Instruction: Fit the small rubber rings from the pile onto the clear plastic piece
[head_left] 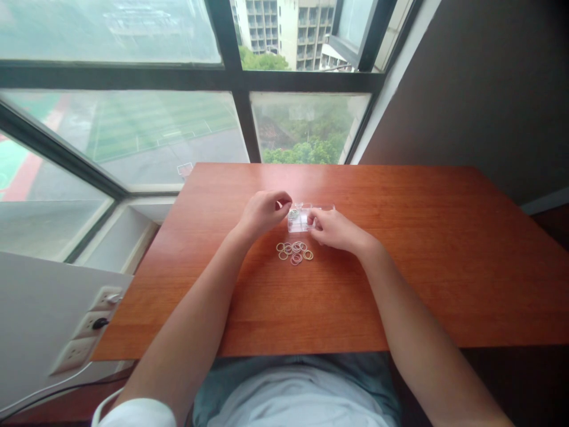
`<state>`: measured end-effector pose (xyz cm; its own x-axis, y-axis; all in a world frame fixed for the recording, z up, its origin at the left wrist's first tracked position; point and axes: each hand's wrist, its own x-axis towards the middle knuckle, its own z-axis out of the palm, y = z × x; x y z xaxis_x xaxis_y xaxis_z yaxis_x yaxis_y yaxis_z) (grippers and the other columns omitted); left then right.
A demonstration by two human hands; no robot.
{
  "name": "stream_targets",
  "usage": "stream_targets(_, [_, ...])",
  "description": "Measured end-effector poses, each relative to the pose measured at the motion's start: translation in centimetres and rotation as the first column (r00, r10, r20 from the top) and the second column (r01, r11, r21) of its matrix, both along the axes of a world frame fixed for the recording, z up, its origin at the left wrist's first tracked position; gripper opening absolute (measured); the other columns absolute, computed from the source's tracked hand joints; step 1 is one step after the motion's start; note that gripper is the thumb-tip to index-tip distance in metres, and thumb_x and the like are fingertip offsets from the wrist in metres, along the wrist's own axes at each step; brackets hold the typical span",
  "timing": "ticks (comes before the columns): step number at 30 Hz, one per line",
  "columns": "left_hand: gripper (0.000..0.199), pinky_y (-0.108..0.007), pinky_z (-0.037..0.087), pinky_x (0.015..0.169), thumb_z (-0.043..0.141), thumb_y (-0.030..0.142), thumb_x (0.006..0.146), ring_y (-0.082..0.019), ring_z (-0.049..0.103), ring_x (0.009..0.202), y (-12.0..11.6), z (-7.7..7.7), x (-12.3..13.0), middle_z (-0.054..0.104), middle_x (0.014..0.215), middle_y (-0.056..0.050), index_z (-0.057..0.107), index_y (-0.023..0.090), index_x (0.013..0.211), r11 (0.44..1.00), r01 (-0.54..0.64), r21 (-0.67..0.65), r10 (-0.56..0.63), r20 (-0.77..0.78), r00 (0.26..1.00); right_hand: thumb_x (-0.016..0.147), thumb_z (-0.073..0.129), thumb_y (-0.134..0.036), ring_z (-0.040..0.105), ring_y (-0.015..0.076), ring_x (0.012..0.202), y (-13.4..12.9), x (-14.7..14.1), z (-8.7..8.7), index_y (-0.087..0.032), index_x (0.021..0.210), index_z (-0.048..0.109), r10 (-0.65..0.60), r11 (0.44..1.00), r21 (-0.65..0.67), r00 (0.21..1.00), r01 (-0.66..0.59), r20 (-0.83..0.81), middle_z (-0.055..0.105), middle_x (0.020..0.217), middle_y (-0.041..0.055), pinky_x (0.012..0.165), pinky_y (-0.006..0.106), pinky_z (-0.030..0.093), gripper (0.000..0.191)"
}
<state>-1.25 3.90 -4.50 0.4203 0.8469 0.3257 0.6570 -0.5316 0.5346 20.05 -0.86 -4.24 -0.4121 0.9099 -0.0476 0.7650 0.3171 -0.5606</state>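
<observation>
A small clear plastic compartment box (293, 226) lies on the table in front of me. Inside its left compartment are a few pale greenish elastic bands (293, 213). My left hand (265, 212) is at the box's upper left corner, thumb and finger pinched together; anything between them is too small to make out. Over the right part of the box, my right hand (332, 229) has its fingers curled and closed, hiding that side and whatever they may hold. Just nearer to me lies a loose pile of elastic bands (297, 247), in white, pale yellow and pink.
The brown wooden table (444, 255) stretches far to the right. Behind it stand large windows with dark frames (246, 118). Wall sockets (84, 329) with plugs and cables are low on the left, beyond the table's edge.
</observation>
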Motion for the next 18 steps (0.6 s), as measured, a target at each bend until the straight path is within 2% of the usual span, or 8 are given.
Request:
stream_targets(7, [0.015, -0.023, 0.045, 0.062, 0.059, 0.022, 0.083, -0.014, 0.064, 0.068, -0.2, 0.1, 0.1, 0.073, 0.081, -0.004, 0.073, 0.018, 0.088, 0.999, 0.006, -0.041, -0.008, -0.045, 0.999, 0.079, 0.054, -0.016, 0.054, 0.0141, 0.063, 0.2, -0.3, -0.4, -0.021, 0.084, 0.055, 0.002, 0.999, 0.048, 0.999, -0.003, 0.033, 0.064, 0.072, 0.0008, 0.058, 0.025, 0.033, 0.007])
stream_targets(13, [0.016, -0.023, 0.042, 0.059, 0.061, 0.023, 0.081, -0.014, 0.063, 0.064, -0.2, -0.2, 0.0, 0.073, 0.075, -0.004, 0.074, 0.018, 0.090, 0.997, -0.033, -0.075, 0.024, -0.115, 0.993, 0.082, 0.058, -0.020, 0.058, 0.0160, 0.070, 0.5, -0.5, -1.0, -0.020, 0.087, 0.056, -0.006, 0.998, 0.066, 0.997, 0.001, 0.082, 0.066, 0.077, 0.0029, 0.062, 0.025, 0.036, 0.005])
stream_targets(18, [0.016, -0.023, 0.038, 0.056, 0.060, 0.021, 0.079, -0.013, 0.060, 0.061, -0.3, -0.2, 0.1, 0.072, 0.073, -0.003, 0.074, 0.018, 0.087, 0.994, -0.032, -0.103, 0.018, -0.130, 0.991, 0.082, 0.060, -0.018, 0.059, 0.0156, 0.068, 0.4, -0.3, -0.6, -0.021, 0.086, 0.056, -0.015, 0.998, 0.058, 0.999, 0.013, 0.043, 0.066, 0.071, 0.0010, 0.064, 0.025, 0.037, 0.006])
